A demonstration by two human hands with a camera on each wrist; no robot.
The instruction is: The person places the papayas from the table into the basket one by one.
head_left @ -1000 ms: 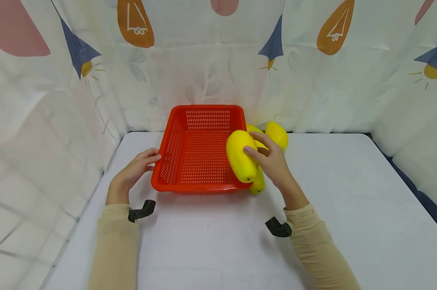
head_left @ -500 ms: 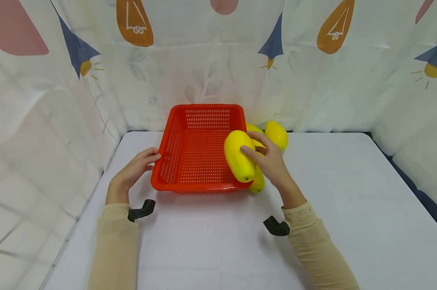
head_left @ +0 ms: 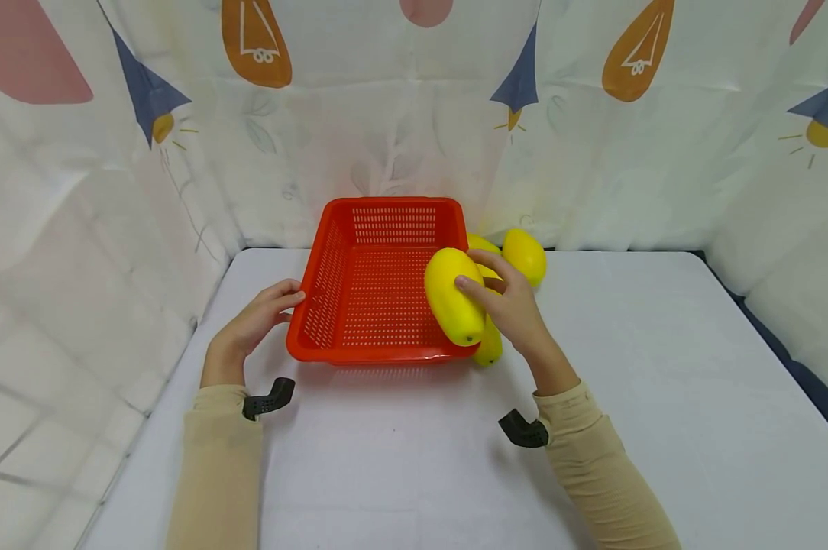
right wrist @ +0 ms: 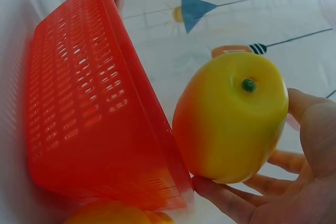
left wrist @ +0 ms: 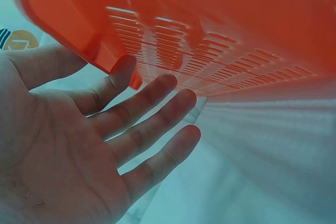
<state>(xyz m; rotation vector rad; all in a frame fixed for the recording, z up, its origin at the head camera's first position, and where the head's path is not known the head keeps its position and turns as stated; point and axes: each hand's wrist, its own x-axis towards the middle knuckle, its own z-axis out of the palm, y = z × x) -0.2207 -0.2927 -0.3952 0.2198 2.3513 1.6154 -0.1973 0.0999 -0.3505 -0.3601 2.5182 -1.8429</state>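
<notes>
My left hand (head_left: 256, 325) is at the left side of a red plastic basket (head_left: 380, 357). In the left wrist view, its thumb (left wrist: 50, 64) goes behind the basket rim and the index finger bends against the outside, while the other fingers spread out straight below. My right hand (head_left: 513, 309) holds a smooth yellow mango (head_left: 454, 298) over the basket's right rim, thumb on the near side and fingers round the far side. The right wrist view shows the mango's end with a green stem nub (right wrist: 249, 84), right beside the rim. No fruit shows inside the basket.
Several more yellow mangoes lie right of the basket: one (head_left: 524, 257) at the back edge, one (head_left: 490, 345) by the front right corner, others partly hidden behind my right hand. A white cloth covers the table (head_left: 400, 451). A printed curtain (head_left: 414, 114) hangs close behind.
The right hand and the mango have shifted slightly left over the rim since one second ago, then stayed still. The left hand and the basket have kept their place.
</notes>
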